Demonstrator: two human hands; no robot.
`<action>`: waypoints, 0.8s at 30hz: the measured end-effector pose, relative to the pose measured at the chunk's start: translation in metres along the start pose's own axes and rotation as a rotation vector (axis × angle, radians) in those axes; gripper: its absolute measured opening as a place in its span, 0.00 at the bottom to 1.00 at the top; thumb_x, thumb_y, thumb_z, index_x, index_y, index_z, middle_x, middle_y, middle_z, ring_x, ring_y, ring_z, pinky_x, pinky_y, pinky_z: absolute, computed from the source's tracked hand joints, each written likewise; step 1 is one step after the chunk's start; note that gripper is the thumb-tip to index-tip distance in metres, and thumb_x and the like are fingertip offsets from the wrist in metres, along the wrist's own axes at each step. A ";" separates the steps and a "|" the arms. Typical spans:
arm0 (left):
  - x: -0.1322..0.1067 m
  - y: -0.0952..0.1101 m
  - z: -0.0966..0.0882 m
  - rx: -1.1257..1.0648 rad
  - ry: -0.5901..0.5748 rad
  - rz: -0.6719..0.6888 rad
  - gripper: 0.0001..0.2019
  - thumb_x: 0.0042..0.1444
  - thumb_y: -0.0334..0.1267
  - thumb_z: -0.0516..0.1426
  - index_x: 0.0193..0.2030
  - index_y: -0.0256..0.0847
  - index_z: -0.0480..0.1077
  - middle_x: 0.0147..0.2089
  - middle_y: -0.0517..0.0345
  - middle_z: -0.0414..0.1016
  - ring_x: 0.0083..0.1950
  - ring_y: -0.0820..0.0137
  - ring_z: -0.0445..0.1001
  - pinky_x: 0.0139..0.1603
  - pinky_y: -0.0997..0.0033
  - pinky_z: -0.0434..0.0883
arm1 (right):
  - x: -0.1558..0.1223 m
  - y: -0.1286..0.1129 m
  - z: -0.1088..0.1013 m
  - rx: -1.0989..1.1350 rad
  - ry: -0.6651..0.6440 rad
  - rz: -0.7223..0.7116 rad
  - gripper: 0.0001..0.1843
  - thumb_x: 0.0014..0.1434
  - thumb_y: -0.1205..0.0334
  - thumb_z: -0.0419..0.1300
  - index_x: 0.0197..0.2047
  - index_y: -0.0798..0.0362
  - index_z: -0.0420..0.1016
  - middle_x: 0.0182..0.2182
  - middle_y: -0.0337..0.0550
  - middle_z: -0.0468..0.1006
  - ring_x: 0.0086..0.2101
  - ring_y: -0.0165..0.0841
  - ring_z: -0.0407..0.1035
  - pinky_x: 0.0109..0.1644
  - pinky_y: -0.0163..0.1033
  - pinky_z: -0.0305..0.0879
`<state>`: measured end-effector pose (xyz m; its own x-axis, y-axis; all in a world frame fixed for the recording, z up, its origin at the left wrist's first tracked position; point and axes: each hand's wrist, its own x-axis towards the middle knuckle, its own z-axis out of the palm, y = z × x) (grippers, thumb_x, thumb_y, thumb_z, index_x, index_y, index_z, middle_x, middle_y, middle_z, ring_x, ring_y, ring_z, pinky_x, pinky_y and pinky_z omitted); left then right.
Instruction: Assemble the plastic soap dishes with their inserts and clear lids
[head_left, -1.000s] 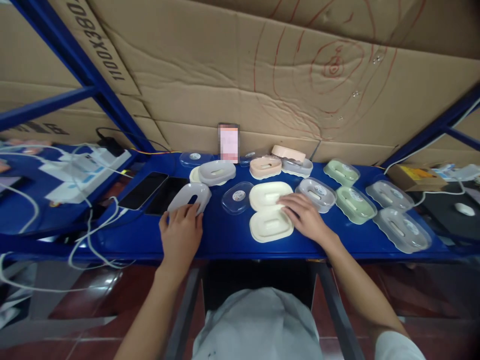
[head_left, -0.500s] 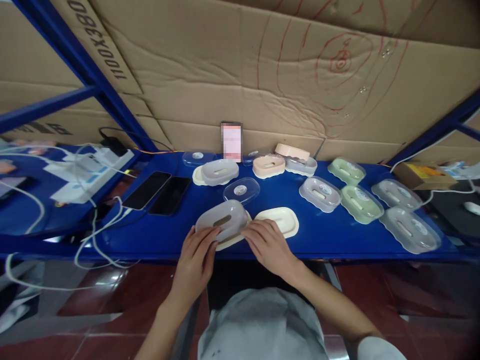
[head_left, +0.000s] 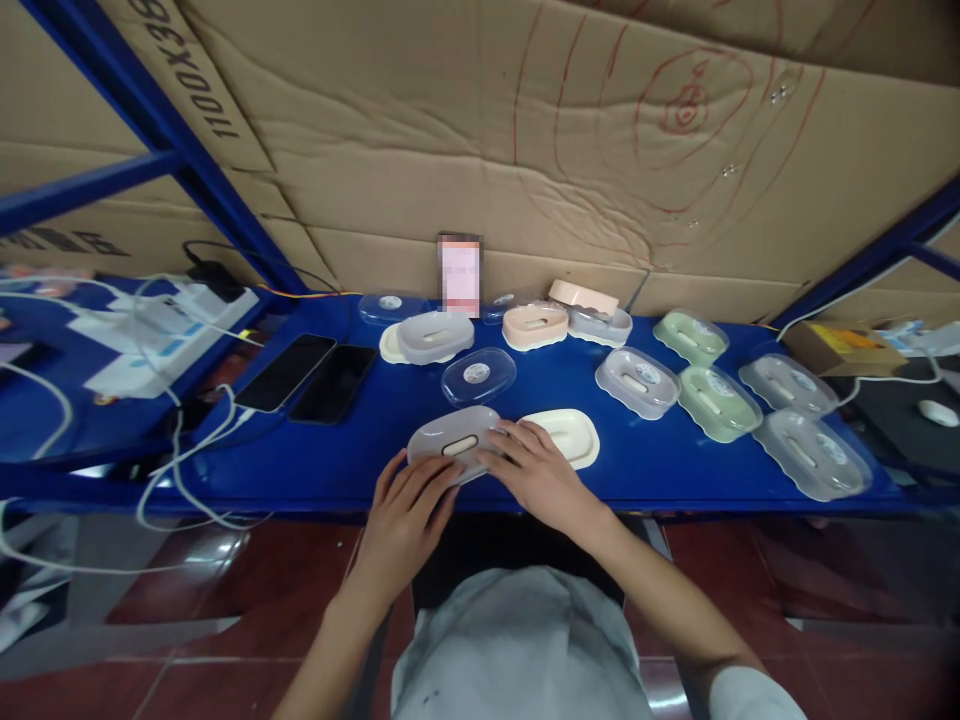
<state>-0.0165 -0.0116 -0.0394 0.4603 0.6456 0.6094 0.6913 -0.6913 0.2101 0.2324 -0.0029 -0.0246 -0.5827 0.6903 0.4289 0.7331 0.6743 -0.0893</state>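
- The grey oval plastic dish [head_left: 435,433] is at the lower centre of the frame. Its surface is smooth, its rim rounded. The central slot shows a cream colour.
- The left hand [head_left: 411,515] is curled over the near-left rim; the right hand [head_left: 544,482] is closed on the right end. The hands hold the dish between them, near each other.
- A cream oval plastic tray [head_left: 579,436] with a recessed centre lies just right of the dish, partly covered by the right hand.
- A clear oval plastic lid [head_left: 474,384] with a round white label lies above the dish in the frame.
- Hidden: the near rim and underside of the dish. Contact with the surface below cannot be determined.
- The upright screen [head_left: 460,275] at upper centre is pixelated; label print is too small to read. The left forearm is cut off by the bottom edge.
- Surface: blue tabletop [head_left: 555,382]. Green plastic dishes [head_left: 721,402] stand centre-right; two black phones [head_left: 285,372] lie centre-left.
- Room: brown cardboard [head_left: 375,150] behind, red-tiled floor [head_left: 285,570] below.
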 end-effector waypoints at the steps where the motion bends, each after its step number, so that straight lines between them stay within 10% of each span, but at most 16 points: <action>1: -0.001 0.000 0.000 -0.007 -0.002 0.000 0.18 0.68 0.27 0.60 0.62 0.47 0.71 0.56 0.52 0.82 0.59 0.60 0.80 0.73 0.45 0.65 | 0.001 0.002 -0.003 0.013 -0.011 -0.012 0.18 0.74 0.65 0.60 0.64 0.46 0.76 0.64 0.47 0.78 0.68 0.43 0.65 0.73 0.56 0.61; 7: -0.003 0.000 -0.005 -0.102 0.042 -0.155 0.11 0.67 0.32 0.61 0.54 0.46 0.75 0.67 0.45 0.70 0.72 0.50 0.70 0.72 0.40 0.69 | 0.051 0.062 -0.031 0.157 -0.045 0.031 0.26 0.75 0.62 0.59 0.74 0.47 0.67 0.73 0.50 0.66 0.73 0.43 0.58 0.75 0.57 0.59; 13: -0.007 -0.007 -0.018 -0.198 -0.001 -0.273 0.08 0.68 0.38 0.61 0.53 0.48 0.77 0.78 0.49 0.56 0.77 0.47 0.64 0.71 0.40 0.72 | 0.118 0.123 -0.010 0.328 -0.348 0.132 0.47 0.56 0.60 0.79 0.75 0.50 0.66 0.76 0.62 0.57 0.74 0.54 0.54 0.77 0.63 0.53; 18: 0.003 -0.018 -0.012 -0.265 0.034 -0.409 0.31 0.65 0.46 0.65 0.72 0.51 0.63 0.76 0.44 0.60 0.75 0.49 0.66 0.71 0.41 0.71 | 0.105 0.102 -0.009 0.483 -0.217 0.102 0.32 0.70 0.52 0.66 0.74 0.45 0.68 0.70 0.54 0.71 0.73 0.46 0.59 0.74 0.56 0.60; 24: 0.016 -0.027 0.012 -0.289 -0.028 -0.467 0.50 0.60 0.52 0.69 0.81 0.53 0.46 0.77 0.42 0.62 0.76 0.47 0.64 0.72 0.40 0.69 | 0.060 0.044 -0.013 0.211 -0.172 -0.039 0.35 0.70 0.43 0.63 0.75 0.47 0.67 0.75 0.61 0.60 0.74 0.54 0.56 0.74 0.61 0.62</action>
<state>-0.0210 0.0211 -0.0442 0.1582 0.9109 0.3811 0.6461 -0.3874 0.6576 0.2343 0.0645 0.0088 -0.6735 0.6847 0.2784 0.6300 0.7288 -0.2684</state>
